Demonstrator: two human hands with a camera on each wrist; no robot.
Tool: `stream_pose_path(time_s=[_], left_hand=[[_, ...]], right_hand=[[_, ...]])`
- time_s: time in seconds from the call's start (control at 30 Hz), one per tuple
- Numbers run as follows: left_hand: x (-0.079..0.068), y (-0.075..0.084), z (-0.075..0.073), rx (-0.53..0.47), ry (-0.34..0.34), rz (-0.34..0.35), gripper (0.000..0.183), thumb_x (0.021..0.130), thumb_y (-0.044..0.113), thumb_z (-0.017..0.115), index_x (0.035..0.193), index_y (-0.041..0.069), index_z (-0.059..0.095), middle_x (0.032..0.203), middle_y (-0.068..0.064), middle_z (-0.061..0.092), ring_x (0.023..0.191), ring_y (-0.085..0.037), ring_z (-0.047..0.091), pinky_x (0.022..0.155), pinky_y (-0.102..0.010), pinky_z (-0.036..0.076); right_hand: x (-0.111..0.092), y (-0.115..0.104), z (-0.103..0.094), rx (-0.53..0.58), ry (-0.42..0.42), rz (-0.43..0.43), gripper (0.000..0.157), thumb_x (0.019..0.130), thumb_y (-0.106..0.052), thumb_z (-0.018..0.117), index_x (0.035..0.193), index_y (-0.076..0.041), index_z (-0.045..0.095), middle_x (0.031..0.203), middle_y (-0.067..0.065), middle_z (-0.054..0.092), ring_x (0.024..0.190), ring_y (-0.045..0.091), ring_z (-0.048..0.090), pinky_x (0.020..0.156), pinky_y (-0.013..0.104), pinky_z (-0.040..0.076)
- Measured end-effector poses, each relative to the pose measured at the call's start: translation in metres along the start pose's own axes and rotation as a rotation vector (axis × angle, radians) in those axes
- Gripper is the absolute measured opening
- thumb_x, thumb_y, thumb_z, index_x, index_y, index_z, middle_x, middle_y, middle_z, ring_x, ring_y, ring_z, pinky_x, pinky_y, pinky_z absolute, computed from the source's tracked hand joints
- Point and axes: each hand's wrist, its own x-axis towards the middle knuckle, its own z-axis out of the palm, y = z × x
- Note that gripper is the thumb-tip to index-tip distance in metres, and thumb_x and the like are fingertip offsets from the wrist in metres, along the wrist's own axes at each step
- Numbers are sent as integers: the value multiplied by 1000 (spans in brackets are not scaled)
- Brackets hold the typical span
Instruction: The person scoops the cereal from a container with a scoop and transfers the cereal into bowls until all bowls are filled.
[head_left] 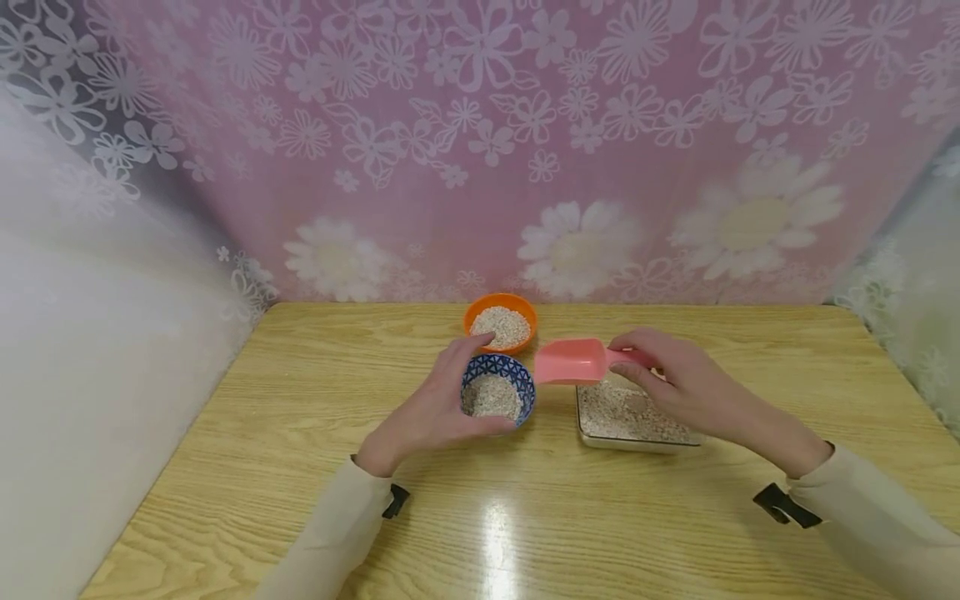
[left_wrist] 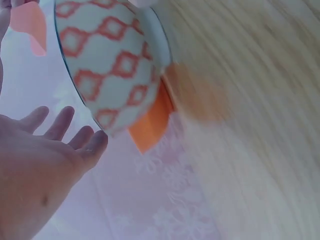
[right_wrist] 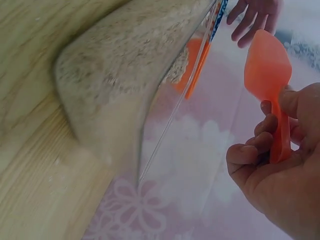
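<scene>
My right hand [head_left: 686,379] grips a pink scoop [head_left: 572,362] by its handle, its fingers curled round the handle in the right wrist view. Level over the table, the scoop's bowl shows no flakes inside. It lies between a patterned bowl [head_left: 528,392] and a rectangular tray [head_left: 637,446] of pale, oat-like flakes. Blue patterning lines the patterned bowl, which has flakes in it; outside it is white with red diamonds [left_wrist: 125,62]. My left hand [head_left: 442,400] spreads around the bowl's left side, fingers loosely extended. Whether the thumb touches the bowl cannot be told.
Behind the patterned bowl stands an orange bowl [head_left: 533,321] with similar flakes, close to the back edge of the wooden table [head_left: 315,400]. A pink flowered curtain [head_left: 420,208] rises directly behind the table. Pale, partly flowered surfaces flank both sides.
</scene>
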Motion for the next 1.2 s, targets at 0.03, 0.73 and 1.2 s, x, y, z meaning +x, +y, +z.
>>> stream_pose_path(time_s=[0.03, 0.73, 1.2], left_hand=[[1, 2, 1, -7, 0, 10, 106, 78, 52, 86, 160, 38, 21, 162, 2, 30, 148, -28, 36, 117, -55, 40], [26, 48, 49, 0, -97, 19, 109, 80, 58, 82, 164, 33, 17, 170, 1, 21, 155, -21, 27, 119, -54, 38], [38, 82, 94, -31, -42, -47, 113, 80, 59, 82, 164, 33, 10, 167, 1, 19, 151, -21, 31, 113, -50, 44]], right_hand=[[-3, 3, -2, -6, 14, -5, 22, 94, -6, 72, 116, -11, 69, 102, -3, 72, 77, 1, 55, 65, 24, 48], [-66, 41, -36, -168, 56, 11, 35, 83, -2, 81, 114, -17, 72, 92, -14, 66, 74, -8, 52, 60, 12, 40], [-61, 42, -56, -365, -48, -122, 20, 84, -18, 82, 103, -17, 75, 82, -19, 50, 69, -7, 36, 56, 18, 35]])
